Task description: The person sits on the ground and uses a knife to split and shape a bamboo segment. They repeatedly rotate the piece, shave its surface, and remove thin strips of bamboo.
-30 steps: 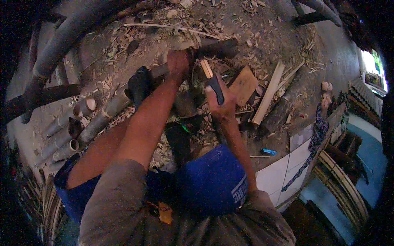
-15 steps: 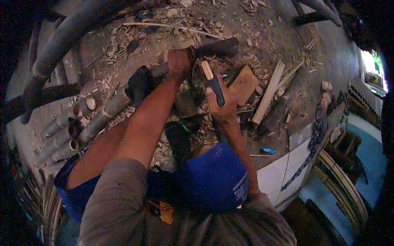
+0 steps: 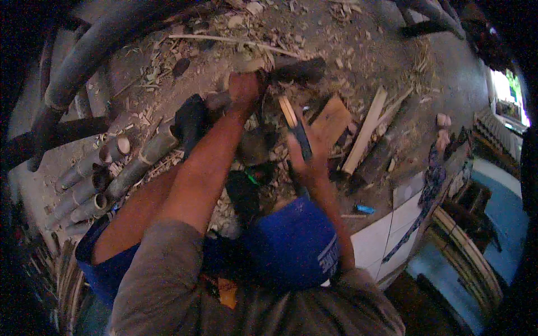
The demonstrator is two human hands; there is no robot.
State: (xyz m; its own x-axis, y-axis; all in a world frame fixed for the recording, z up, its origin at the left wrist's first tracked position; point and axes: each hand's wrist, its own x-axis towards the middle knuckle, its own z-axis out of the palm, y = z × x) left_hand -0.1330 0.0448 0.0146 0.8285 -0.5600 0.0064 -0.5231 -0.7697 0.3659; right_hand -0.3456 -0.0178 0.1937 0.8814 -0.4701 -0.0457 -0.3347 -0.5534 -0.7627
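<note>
through the head view i am seeing the left hand (image 3: 245,89) bunching into a fist over a dark log (image 3: 300,69); its fingertips are hiding underneath, so i cannot tell whether it is gripping the wood. the right hand (image 3: 311,150) is clasping a dark handle (image 3: 303,141) snugly, thumb lying along one side and fingers along the other. from this handle a pale wooden strip (image 3: 288,112) is pointing toward the log, its tip sitting near but apart. a tan board (image 3: 332,120) is lying just right of that hand, a pale plank (image 3: 364,131) farther right.
</note>
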